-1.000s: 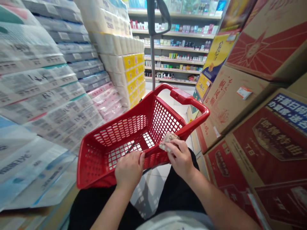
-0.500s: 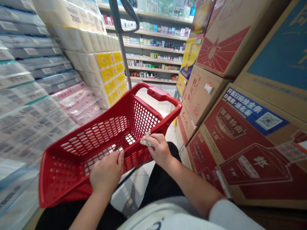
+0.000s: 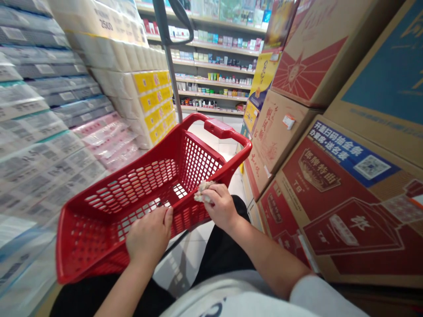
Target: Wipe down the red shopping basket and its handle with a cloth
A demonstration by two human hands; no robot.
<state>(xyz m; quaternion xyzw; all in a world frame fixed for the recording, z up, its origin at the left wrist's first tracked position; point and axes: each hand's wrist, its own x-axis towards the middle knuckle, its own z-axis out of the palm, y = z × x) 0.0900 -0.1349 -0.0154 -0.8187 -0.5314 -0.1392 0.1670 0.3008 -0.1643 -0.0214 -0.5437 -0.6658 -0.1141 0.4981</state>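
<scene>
While the left hand grips the near rim of the red plastic shopping basket, the right hand closes on a crumpled pale wad, held at that rim. Stacked cardboard cartons stand right of the basket; wrapped paper packs stand left, neither obstructing.

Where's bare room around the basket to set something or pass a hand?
Inside the red plastic basket, mesh floor shows beyond the left hand. Tiled floor shows between basket and cardboard cartons. Crowded: wrapped packs on the left, and the rim where the right hand pinches a crumpled wad.
</scene>
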